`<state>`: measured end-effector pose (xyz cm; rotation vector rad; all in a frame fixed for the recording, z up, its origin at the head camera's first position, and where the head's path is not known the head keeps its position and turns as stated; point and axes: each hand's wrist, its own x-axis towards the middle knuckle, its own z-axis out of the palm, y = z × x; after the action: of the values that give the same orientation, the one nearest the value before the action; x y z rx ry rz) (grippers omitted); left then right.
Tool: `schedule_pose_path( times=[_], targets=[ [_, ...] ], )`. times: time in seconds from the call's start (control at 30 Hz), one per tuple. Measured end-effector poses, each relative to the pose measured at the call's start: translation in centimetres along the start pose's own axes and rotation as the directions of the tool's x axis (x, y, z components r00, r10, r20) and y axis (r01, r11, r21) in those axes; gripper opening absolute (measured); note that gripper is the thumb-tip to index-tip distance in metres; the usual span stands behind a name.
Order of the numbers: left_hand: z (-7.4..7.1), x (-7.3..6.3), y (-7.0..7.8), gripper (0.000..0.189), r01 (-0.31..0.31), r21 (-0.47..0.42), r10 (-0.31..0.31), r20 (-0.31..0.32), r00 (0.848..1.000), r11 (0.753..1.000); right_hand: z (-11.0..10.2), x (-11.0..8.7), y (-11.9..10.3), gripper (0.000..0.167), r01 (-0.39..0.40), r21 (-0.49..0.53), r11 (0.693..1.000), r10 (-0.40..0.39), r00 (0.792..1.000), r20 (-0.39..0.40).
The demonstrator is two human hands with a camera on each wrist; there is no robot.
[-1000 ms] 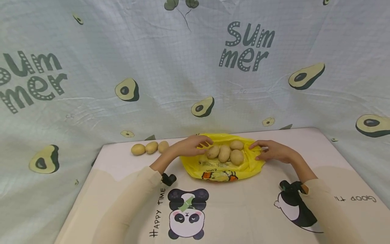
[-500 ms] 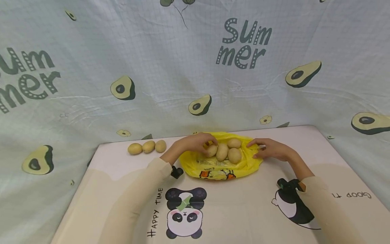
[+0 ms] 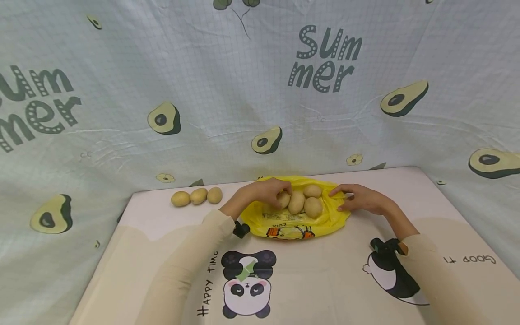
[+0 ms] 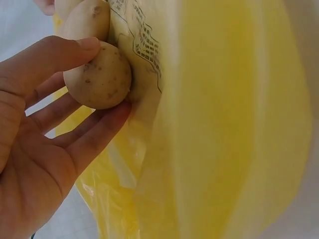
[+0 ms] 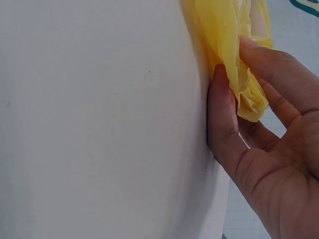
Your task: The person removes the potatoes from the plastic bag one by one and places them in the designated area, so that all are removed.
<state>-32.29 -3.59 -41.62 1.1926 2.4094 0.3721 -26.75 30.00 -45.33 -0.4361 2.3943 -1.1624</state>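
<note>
A yellow plastic bag (image 3: 256,221) lies spread on the table with its mouth open and several potatoes inside. My left hand (image 3: 266,191) reaches over its left side and grips the leftmost potato (image 4: 99,77) there; the left wrist view has the thumb on top and fingers curled beneath. Touching or close beside that potato are an oval potato (image 3: 296,203), a rounder potato (image 3: 313,207) and a potato farther back (image 3: 313,191). At the bag's right edge, my right hand (image 3: 365,199) pinches the crumpled plastic between thumb and fingers, as the right wrist view confirms.
Three potatoes stand in a row at the table's back left: a left one (image 3: 180,198), a middle one (image 3: 198,196) and a right one (image 3: 214,195). The pale table (image 3: 308,280) bears panda prints. Behind its back edge hangs a printed curtain (image 3: 203,90).
My left hand has moved right and down onto the leftmost potato in the bag, its fingers closing round it. The right hand keeps its place on the bag's edge.
</note>
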Motion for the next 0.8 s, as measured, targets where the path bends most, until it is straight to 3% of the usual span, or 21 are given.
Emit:
schedule_pose_path(
  times=[0.2, 0.4, 0.6, 0.8],
  targets=[
    [0.2, 0.0, 0.1, 0.041, 0.022, -0.014, -0.022, -0.016, 1.0, 1.0, 0.0, -0.1, 0.0, 0.044, 0.007, 0.007, 1.0, -0.007, 1.0, -0.001],
    [0.3, -0.3, 0.2, 0.042, -0.024, -0.014, 0.024, -0.042, 0.999, 1.0, -0.2, -0.2, 0.0, 0.045, 0.0, 0.006, 1.0, 0.001, 1.0, -0.006],
    [-0.3, -1.7, 0.5, 0.046, -0.06, -0.011, 0.059, -0.084, 0.995, 0.998, -0.1, -0.3, -0.1, 0.046, -0.003, 0.003, 1.0, 0.003, 1.0, -0.007],
    [-1.2, -3.5, 1.4, 0.043, -0.156, -0.045, 0.15, -0.115, 0.982, 0.987, 0.0, -0.3, 0.0, 0.046, -0.004, 0.004, 1.0, 0.004, 1.0, -0.004]
  ],
)
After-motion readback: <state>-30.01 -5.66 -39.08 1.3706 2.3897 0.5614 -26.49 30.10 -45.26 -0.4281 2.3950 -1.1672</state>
